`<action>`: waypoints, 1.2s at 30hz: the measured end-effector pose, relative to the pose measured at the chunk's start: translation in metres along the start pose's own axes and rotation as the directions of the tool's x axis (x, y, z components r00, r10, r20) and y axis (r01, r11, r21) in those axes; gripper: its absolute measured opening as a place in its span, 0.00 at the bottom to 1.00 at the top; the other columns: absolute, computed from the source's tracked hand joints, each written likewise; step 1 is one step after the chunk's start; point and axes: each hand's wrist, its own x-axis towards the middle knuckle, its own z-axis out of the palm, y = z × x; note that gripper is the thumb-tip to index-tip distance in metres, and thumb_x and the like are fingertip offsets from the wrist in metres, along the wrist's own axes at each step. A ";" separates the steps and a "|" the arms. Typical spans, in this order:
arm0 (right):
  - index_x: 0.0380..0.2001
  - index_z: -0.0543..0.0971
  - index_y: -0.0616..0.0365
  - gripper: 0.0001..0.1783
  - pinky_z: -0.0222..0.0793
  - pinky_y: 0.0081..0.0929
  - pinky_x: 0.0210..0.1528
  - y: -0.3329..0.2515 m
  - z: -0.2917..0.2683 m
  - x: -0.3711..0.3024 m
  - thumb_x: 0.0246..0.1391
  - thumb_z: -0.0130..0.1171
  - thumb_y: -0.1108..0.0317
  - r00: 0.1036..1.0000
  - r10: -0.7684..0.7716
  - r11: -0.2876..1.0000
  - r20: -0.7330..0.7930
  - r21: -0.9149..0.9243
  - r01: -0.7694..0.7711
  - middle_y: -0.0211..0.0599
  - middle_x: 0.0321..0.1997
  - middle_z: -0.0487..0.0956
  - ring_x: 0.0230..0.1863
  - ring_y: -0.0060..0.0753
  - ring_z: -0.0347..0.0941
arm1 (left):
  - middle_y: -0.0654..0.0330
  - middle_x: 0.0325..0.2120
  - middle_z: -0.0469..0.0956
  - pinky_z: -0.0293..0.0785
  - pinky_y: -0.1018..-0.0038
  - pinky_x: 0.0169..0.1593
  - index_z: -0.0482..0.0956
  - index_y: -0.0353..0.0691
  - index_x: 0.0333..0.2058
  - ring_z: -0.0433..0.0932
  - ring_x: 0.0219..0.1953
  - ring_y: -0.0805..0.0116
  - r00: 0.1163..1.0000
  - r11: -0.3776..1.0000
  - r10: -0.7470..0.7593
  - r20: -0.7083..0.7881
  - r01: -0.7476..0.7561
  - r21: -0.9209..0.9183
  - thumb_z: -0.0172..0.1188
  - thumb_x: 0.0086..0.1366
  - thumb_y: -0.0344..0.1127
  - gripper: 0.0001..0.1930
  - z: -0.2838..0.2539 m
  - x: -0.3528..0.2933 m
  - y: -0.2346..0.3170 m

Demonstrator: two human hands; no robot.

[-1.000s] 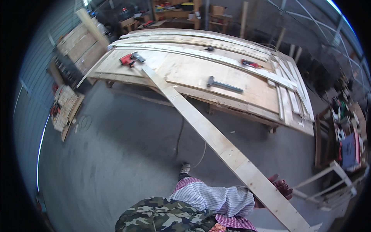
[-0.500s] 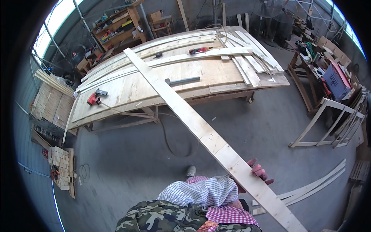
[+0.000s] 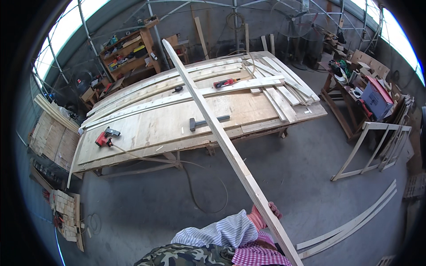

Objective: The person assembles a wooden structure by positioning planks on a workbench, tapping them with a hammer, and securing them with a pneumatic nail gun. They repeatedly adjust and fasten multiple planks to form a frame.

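ahead of the grip, the board (image 3: 230, 151) slants out over the table (image 3: 151, 128), the left hand (image 3: 275, 210) wrapped round its near part. this looks like positioning; the next move likely calls for steadying the far end.

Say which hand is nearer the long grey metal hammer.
Left, apparently: the left hand, gripping the long pale wooden board, is on the person's side of the hammer; the right hand is out of view.

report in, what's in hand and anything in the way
Left hand around long wooden board. Right hand out of view. Hammer, red-and-grey tool on table; board crosses in front of hammer handle.
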 end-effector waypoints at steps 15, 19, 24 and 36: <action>0.60 0.67 0.61 0.33 0.65 0.38 0.61 -0.025 0.054 -0.033 0.49 0.62 0.67 0.993 0.057 0.982 0.106 0.172 -0.075 0.52 0.57 0.74 0.57 0.52 0.70 | 0.60 0.18 0.73 0.63 0.58 0.27 0.76 0.45 0.20 0.67 0.19 0.53 0.993 0.989 0.069 -0.093 -0.056 0.139 0.44 0.57 0.61 0.26 -0.031 0.015 0.042; 0.61 0.66 0.58 0.31 0.75 0.39 0.49 -0.022 0.058 -0.043 0.51 0.57 0.71 0.995 0.021 0.992 0.093 0.122 -0.032 0.50 0.55 0.74 0.49 0.49 0.75 | 0.61 0.18 0.73 0.61 0.58 0.25 0.77 0.45 0.23 0.67 0.19 0.54 0.991 0.993 0.060 -0.121 -0.046 0.113 0.42 0.58 0.62 0.27 -0.034 0.016 0.046; 0.63 0.65 0.54 0.33 0.75 0.39 0.49 -0.032 0.063 -0.043 0.50 0.53 0.74 0.978 0.114 0.950 0.174 0.269 -0.159 0.51 0.54 0.74 0.51 0.49 0.74 | 0.62 0.17 0.72 0.60 0.59 0.25 0.78 0.46 0.23 0.66 0.18 0.55 0.997 0.995 0.058 -0.050 -0.054 0.080 0.40 0.58 0.65 0.29 -0.041 0.016 0.047; 0.62 0.67 0.56 0.38 0.67 0.39 0.57 -0.078 0.050 -0.060 0.42 0.55 0.70 0.952 0.224 0.938 0.209 0.217 -0.268 0.58 0.53 0.75 0.56 0.53 0.71 | 0.63 0.26 0.79 0.66 0.57 0.37 0.79 0.48 0.30 0.78 0.31 0.58 0.944 0.989 -0.082 0.321 0.037 0.145 0.41 0.62 0.62 0.26 -0.062 0.023 0.063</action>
